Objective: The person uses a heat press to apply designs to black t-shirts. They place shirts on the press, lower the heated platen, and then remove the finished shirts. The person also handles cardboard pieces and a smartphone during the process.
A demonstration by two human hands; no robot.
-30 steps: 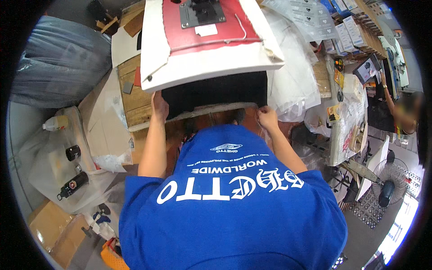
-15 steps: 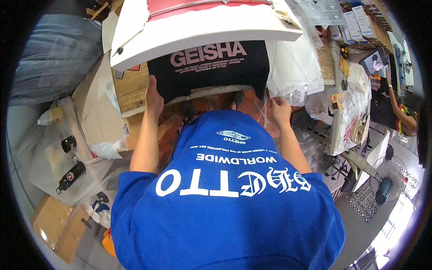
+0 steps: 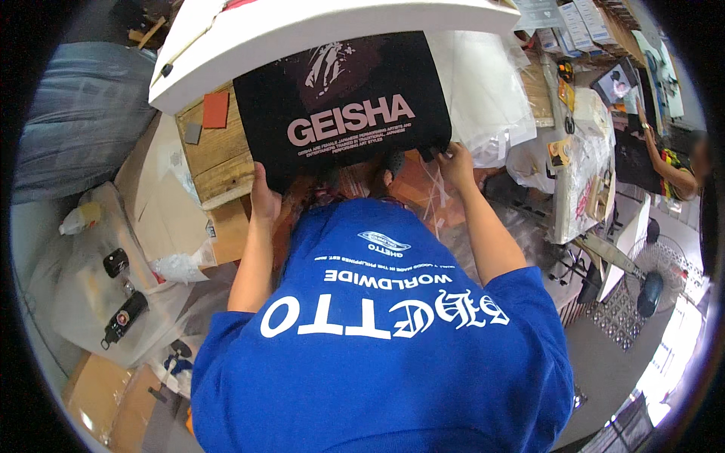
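A black garment [image 3: 340, 90] with a pale pink figure and lettering lies below the overhanging white padded board [image 3: 332, 15] of a press. My left hand [image 3: 264, 189] grips its lower left edge, thumb upward. My right hand [image 3: 457, 162] pinches its lower right corner. Under and left of the garment is a wooden surface [image 3: 211, 158], with a red square [image 3: 215, 112] and a small grey square [image 3: 192, 133] on it. Translucent sheets [image 3: 483, 90] lie just right of the garment.
At the right stand stacked boxes [image 3: 585, 23], a wrapped bench [image 3: 574, 204] and a fan [image 3: 649, 291]; another person's arm [image 3: 653, 151] reaches near a screen. Left are a bottle [image 3: 75, 219], dark cylinders [image 3: 124, 317] and a grey-covered bundle [image 3: 83, 113].
The black garment has come out from under the white board, showing more of its print. My right hand, slightly apart from it half a second ago, is on its corner. The board sits higher in the picture.
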